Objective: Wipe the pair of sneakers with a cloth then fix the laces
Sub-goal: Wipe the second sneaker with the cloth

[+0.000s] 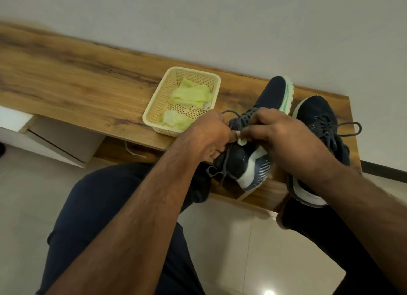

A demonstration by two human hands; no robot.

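Near sneaker (253, 140) lies tilted on its side at the wooden counter (77, 85) edge, heel toward the person, second sneaker (319, 127) just beside it on the right, laces (350, 127) loose. Cream plastic basket (154, 110) left of the shoes holds crumpled yellow cloths (191, 95). Left hand (207, 136) grip is clenched on the near sneaker's dark lace (226, 162); right hand (279, 136) grip pinches at the tongue, exact hold hidden by fingers.

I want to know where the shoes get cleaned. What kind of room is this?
Probably a room in a home, maybe an entryway. A long wooden bench stands against a plain white wall on a pale tiled floor, with a basket of cloths and two sneakers on it.
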